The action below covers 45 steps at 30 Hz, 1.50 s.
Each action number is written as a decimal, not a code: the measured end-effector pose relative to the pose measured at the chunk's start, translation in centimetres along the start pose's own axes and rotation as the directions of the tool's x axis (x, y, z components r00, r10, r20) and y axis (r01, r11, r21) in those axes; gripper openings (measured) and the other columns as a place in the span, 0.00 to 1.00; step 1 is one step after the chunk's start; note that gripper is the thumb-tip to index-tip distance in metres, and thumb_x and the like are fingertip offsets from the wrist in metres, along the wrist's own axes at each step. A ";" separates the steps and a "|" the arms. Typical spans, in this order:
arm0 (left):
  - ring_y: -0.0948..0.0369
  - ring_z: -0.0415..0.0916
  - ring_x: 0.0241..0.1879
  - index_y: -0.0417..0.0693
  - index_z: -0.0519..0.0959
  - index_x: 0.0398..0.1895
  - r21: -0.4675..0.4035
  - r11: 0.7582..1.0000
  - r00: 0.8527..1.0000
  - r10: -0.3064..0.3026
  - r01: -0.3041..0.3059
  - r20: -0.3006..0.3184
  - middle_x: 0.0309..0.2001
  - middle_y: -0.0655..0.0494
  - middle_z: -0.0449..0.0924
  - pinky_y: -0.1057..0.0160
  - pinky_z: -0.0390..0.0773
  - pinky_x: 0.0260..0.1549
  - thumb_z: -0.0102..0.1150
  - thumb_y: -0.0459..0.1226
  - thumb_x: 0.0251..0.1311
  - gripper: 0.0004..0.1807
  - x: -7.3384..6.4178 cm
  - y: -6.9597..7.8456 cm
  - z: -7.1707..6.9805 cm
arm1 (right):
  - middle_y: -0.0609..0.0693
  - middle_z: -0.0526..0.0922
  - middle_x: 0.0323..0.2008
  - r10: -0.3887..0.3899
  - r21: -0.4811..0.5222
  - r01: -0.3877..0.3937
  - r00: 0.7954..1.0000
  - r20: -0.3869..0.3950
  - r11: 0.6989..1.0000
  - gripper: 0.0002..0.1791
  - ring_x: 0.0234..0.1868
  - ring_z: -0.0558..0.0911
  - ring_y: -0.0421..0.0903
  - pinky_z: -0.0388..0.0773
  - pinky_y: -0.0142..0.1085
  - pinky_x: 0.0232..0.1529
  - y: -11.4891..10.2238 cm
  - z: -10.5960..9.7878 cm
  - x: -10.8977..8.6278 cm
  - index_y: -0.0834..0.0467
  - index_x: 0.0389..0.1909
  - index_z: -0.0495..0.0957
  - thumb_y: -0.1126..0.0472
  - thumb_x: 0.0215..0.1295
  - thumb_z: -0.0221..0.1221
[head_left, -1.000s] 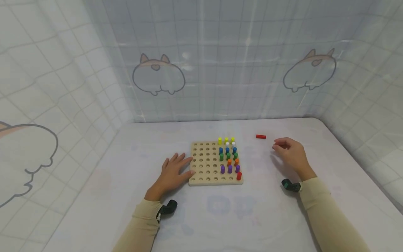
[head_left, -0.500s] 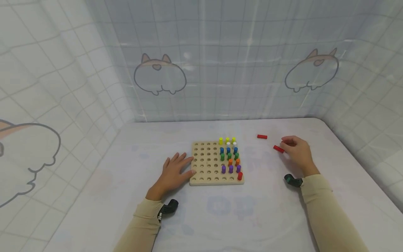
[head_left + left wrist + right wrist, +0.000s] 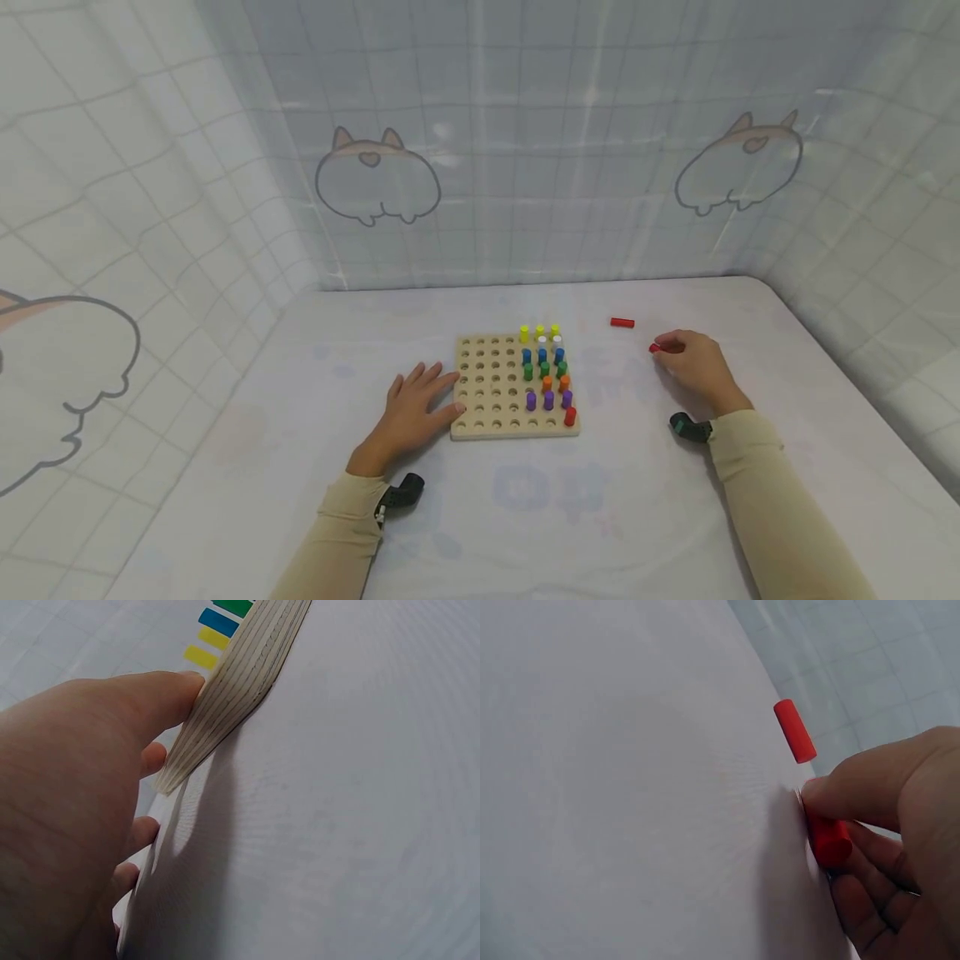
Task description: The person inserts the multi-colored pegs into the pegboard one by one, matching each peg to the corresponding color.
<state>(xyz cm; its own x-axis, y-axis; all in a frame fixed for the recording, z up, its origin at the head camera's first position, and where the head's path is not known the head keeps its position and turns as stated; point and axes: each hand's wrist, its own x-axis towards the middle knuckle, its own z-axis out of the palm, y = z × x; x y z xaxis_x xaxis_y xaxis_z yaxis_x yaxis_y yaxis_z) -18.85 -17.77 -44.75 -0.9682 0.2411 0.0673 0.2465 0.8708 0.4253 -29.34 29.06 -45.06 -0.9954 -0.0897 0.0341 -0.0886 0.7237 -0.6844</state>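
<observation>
A wooden pegboard (image 3: 495, 429) lies on the table, with rows of short coloured pegs standing in the holes on its right side. My left hand (image 3: 411, 417) is spread flat, its thumb and index finger at the board's left edge. In the left wrist view the thumb (image 3: 169, 701) rests against the board's side. Over on the right, my right hand (image 3: 697, 367) pinches a red peg (image 3: 826, 836) between thumb and fingers, close over the tabletop. A second red peg (image 3: 622, 322) lies on its side just beyond that hand.
One red peg (image 3: 571, 416) stands at the board's near right corner, with purple pegs (image 3: 549, 400) behind it. Yellow pegs (image 3: 540, 332) stand along the far edge. A tile-patterned curtain (image 3: 525, 167) hangs behind the white table (image 3: 517, 517).
A red peg lying by my right fingertips half a second ago is now pinched and mostly covered by them. My right hand has shifted slightly left. The left hand stays put.
</observation>
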 end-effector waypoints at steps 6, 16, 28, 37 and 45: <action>0.42 0.42 0.77 0.56 0.67 0.75 -0.005 1.000 1.000 -0.006 0.006 0.000 0.77 0.45 0.56 0.32 0.36 0.69 0.54 0.60 0.68 0.36 -0.2 -0.2 0.3 | 0.61 0.81 0.53 0.022 0.049 -0.025 0.998 0.058 0.998 0.20 0.53 0.76 0.58 0.76 0.52 0.54 -0.5 0.4 -0.1 0.61 0.60 0.77 0.57 0.71 0.59; 0.42 0.42 0.77 0.56 0.67 0.75 0.005 1.000 1.000 -0.022 0.022 0.005 0.77 0.45 0.56 0.34 0.36 0.70 0.54 0.60 0.68 0.36 -0.3 0.1 0.3 | 0.59 0.82 0.53 -0.033 0.201 0.017 0.996 0.078 0.979 0.19 0.50 0.80 0.54 0.78 0.44 0.52 -1.8 1.3 -0.5 0.59 0.59 0.79 0.56 0.72 0.58; 0.42 0.42 0.77 0.56 0.67 0.75 0.005 1.000 1.000 -0.019 0.019 0.005 0.77 0.46 0.56 0.33 0.35 0.70 0.54 0.59 0.68 0.36 0.0 0.4 0.0 | 0.56 0.80 0.55 -0.069 0.273 0.029 0.988 0.141 0.961 0.21 0.52 0.78 0.54 0.79 0.48 0.54 -4.9 2.9 -1.3 0.57 0.60 0.78 0.52 0.71 0.60; 0.43 0.41 0.78 0.57 0.67 0.75 0.011 1.000 1.000 -0.027 0.027 0.013 0.77 0.46 0.55 0.34 0.35 0.70 0.53 0.60 0.68 0.36 0.0 0.7 -0.2 | 0.54 0.83 0.51 -0.197 0.353 0.131 0.968 0.156 0.926 0.17 0.50 0.80 0.52 0.81 0.42 0.51 -7.5 4.1 -2.2 0.59 0.57 0.79 0.56 0.71 0.62; 0.43 0.41 0.78 0.57 0.67 0.75 -0.001 0.999 0.999 -0.035 0.035 0.011 0.77 0.46 0.56 0.34 0.35 0.70 0.54 0.60 0.68 0.36 0.0 0.7 -0.2 | 0.56 0.82 0.49 -0.261 0.523 0.140 0.951 0.165 0.841 0.15 0.48 0.81 0.52 0.81 0.35 0.49 -9.4 5.1 -3.3 0.60 0.53 0.79 0.57 0.71 0.62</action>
<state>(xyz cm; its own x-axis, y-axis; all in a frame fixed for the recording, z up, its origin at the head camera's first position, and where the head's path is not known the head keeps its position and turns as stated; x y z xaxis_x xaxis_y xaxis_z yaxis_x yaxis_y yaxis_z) -18.66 -17.27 -44.30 -0.9757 0.2152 0.0422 0.2122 0.8783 0.4283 -25.05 19.08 -42.48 -0.9177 -0.3868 0.0905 -0.1944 0.2386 -0.9515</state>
